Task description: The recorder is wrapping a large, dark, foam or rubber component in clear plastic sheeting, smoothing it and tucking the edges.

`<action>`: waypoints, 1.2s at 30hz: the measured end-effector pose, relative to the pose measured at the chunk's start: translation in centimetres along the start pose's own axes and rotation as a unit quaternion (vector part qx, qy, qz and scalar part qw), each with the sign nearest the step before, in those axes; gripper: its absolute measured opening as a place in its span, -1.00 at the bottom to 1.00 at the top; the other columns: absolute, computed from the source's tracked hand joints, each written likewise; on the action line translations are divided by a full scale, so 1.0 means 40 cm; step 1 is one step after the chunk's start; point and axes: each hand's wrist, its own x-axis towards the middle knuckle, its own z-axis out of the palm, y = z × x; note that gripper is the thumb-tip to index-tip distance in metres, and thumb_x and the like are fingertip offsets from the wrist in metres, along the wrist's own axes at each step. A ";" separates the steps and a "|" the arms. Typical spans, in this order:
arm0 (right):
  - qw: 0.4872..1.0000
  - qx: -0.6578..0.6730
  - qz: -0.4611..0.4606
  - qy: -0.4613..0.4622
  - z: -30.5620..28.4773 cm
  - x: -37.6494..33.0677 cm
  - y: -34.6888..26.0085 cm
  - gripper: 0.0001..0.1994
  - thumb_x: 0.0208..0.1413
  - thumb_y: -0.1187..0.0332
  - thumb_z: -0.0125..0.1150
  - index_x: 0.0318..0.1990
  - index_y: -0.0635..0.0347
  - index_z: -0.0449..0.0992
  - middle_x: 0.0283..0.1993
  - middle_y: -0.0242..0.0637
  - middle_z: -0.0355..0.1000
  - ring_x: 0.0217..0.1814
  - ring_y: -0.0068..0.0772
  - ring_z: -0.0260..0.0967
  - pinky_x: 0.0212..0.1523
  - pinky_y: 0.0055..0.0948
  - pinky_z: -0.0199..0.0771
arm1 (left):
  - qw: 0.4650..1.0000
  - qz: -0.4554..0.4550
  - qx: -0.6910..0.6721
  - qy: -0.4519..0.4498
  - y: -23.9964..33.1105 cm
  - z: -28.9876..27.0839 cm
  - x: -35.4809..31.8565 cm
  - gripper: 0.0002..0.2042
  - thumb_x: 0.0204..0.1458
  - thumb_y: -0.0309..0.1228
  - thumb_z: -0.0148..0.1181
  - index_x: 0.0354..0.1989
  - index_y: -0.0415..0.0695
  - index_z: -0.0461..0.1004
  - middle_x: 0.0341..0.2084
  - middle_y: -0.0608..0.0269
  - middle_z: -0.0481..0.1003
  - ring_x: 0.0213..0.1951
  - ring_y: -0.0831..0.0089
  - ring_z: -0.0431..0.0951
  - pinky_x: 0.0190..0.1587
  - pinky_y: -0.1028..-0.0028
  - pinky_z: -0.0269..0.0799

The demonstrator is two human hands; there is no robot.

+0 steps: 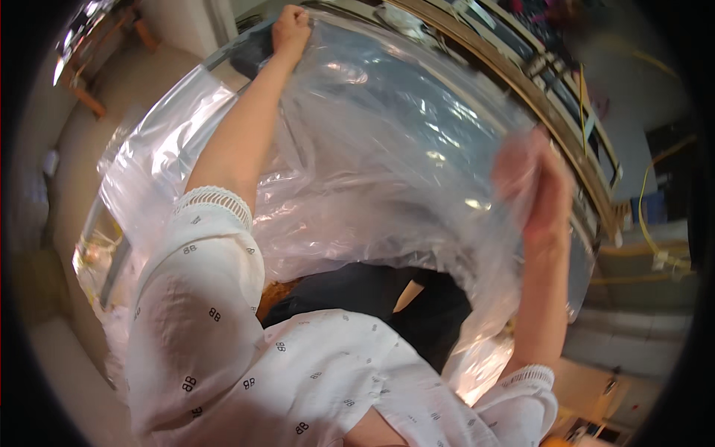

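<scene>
A large sheet of clear plastic film (335,149) spreads in front of me, wrinkled and shiny. It drapes down toward my lap and off to the left. Beneath its far part shows a bluish-grey surface. My left hand (290,31) is closed in a fist at the far edge, with the film gathered at its fingers. Over on the right, my right hand (540,182) is raised against the film, partly behind a fold of it. Motion smears its fingers, so I cannot make out their grip.
A long wooden rail (514,86) and metal frame parts run along the far right side. A yellow cord (644,216) hangs at the right. At the upper left, a piece of furniture with orange-brown legs (88,100) stands on the floor.
</scene>
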 end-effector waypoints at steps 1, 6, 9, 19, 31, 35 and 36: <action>0.996 0.089 -0.010 0.019 0.003 0.009 -0.040 -0.81 0.13 0.29 -0.10 -0.41 0.20 0.35 -0.60 -0.46 0.14 -0.58 -0.60 0.10 -0.53 -0.62 0.16 | 0.999 -0.011 0.025 -0.033 -0.004 0.008 0.000 -0.84 -0.04 -0.30 0.05 -0.37 -0.11 0.41 -0.47 0.10 0.46 -0.36 0.23 0.48 -0.29 0.36 0.34; 0.977 0.146 -0.152 0.013 -0.141 -0.155 -0.138 -0.60 0.12 0.25 -0.04 0.03 0.33 0.16 -0.13 -0.23 0.26 -0.15 -0.40 0.24 -0.21 -0.46 0.30 | 0.995 0.013 0.044 -0.085 -0.058 0.026 0.047 -0.69 -0.01 -0.14 0.00 -0.34 -0.15 0.43 -0.38 0.10 0.46 -0.25 0.23 0.45 -0.18 0.35 0.31; 0.930 0.043 -0.323 0.172 -0.118 -0.275 -0.070 -0.47 0.10 0.22 0.00 0.16 0.32 0.07 0.01 -0.15 0.25 -0.01 -0.31 0.26 -0.08 -0.41 0.32 | 0.994 0.036 0.072 -0.072 -0.121 0.017 0.088 -0.64 -0.03 -0.13 0.04 -0.27 -0.21 0.46 -0.31 0.07 0.48 -0.22 0.23 0.46 -0.13 0.39 0.31; 0.480 -0.674 -0.115 0.549 -0.225 -0.946 0.129 -0.66 -0.16 0.72 -0.04 -0.21 0.18 0.48 -0.31 -0.33 0.47 -0.35 -0.49 0.41 -0.33 -0.57 0.39 | 0.988 0.047 0.079 -0.128 -0.068 0.089 0.051 -0.70 0.03 -0.21 0.03 -0.25 -0.22 0.43 -0.31 0.09 0.48 -0.22 0.24 0.47 -0.17 0.43 0.33; -0.048 -0.828 -0.152 0.538 -0.546 -1.050 -0.391 -0.66 -0.06 0.11 0.13 -0.13 0.01 0.40 -0.20 -0.27 0.35 -0.07 -0.19 0.26 -0.06 -0.30 0.26 | 0.956 0.052 0.264 -0.120 -0.309 0.036 0.159 -0.68 0.05 -0.19 -0.06 -0.22 -0.19 0.42 -0.22 -0.01 0.43 -0.18 0.06 0.43 -0.13 0.24 0.31; 0.342 -0.851 -0.142 0.373 -0.489 -0.893 -0.089 -0.49 -0.19 0.21 0.27 -0.02 0.05 0.29 -0.02 -0.17 0.25 0.07 -0.12 0.17 0.04 -0.28 0.18 | 0.926 0.193 0.296 -0.135 -0.429 -0.184 0.261 -0.72 0.09 -0.28 -0.13 -0.16 -0.22 0.32 -0.21 -0.04 0.41 -0.18 0.01 0.41 -0.15 0.20 0.29; 0.416 -0.825 -0.115 0.363 -0.524 -0.869 -0.040 -0.43 -0.14 0.17 0.25 0.08 0.06 0.24 0.09 -0.11 0.19 0.16 -0.11 0.11 0.11 -0.28 0.13 | 0.918 0.198 0.318 -0.132 -0.446 -0.247 0.296 -0.74 0.10 -0.29 -0.14 -0.17 -0.21 0.32 -0.21 -0.05 0.41 -0.18 0.01 0.41 -0.15 0.20 0.29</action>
